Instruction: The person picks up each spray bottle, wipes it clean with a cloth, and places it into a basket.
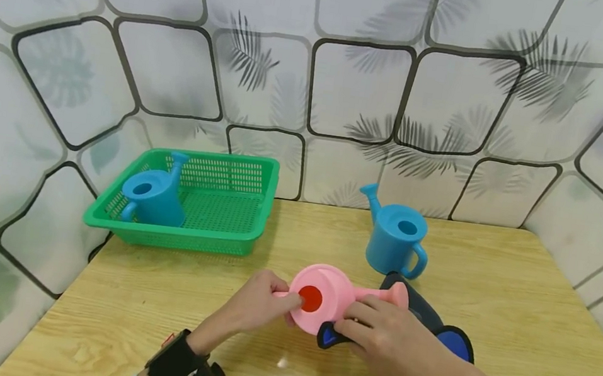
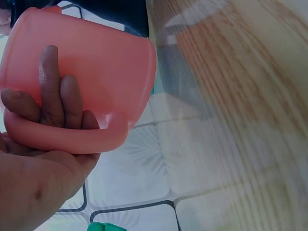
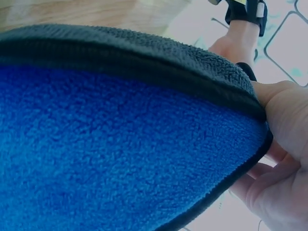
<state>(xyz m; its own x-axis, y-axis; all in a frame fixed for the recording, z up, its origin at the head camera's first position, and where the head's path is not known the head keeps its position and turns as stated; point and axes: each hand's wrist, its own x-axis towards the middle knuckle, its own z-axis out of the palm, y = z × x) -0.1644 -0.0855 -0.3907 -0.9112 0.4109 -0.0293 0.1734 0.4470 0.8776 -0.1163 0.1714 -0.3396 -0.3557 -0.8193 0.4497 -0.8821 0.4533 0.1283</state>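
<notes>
A pink toy watering can (image 1: 325,280) with a red-looking opening is held between both hands above the table. My left hand (image 1: 265,301) grips it by the handle (image 2: 72,139), fingers passed through the loop in the left wrist view. Near the spout, my right hand (image 1: 393,340) holds a blue and dark grey cloth (image 3: 120,139) with black edging against the can's side. Part of this cloth hangs behind the right hand in the head view. Beyond the hands stands an upright blue watering can (image 1: 394,235), spout toward the left.
At the back left of the wooden table (image 1: 149,301) sits a green plastic basket (image 1: 225,245). Inside it, on the left, is another blue watering can (image 1: 160,198). A patterned white cloth backdrop (image 1: 280,1) rises behind and beside the table.
</notes>
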